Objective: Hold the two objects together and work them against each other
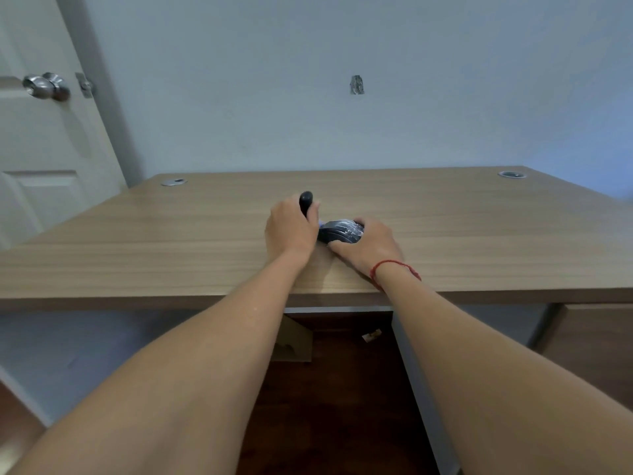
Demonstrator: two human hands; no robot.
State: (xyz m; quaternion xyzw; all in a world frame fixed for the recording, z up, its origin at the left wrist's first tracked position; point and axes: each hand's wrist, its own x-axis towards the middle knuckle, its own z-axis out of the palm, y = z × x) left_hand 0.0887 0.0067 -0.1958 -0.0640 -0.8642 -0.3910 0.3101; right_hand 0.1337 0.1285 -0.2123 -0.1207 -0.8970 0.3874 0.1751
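— Gripping something dark with the left hand (pixel 291 231), is that right?

— Yes. Its fingers are curled round a black handle (pixel 306 200) whose rounded end stands up above the knuckles, just above the middle of the frame. I cannot tell what tool the handle belongs to; the lower part is hidden behind the hand.

— And the right hand (pixel 368 246)?

— It rests over a dark wrapped bundle (pixel 340 231) lying on the bench (pixel 137 241), touching the left hand's side. The fingers are bent over its far edge and the thumb lies along its near edge, so it is held, not merely touched. A red string bracelet (pixel 387 269) sits on that wrist.

— How would the bundle handle?

— It looks glossy, as if covered in shiny film or tape, so I would judge it slippery and somewhat yielding, and probably light. Taking it from both sides, as now, seems safer than pinching the top. The handle looks stiff and smooth, best held in a full fist.

— Anything else about?

— Two metal cable grommets (pixel 174 182) at the bench's far corners, and a door with a metal knob (pixel 44 85) at the upper left of the frame.
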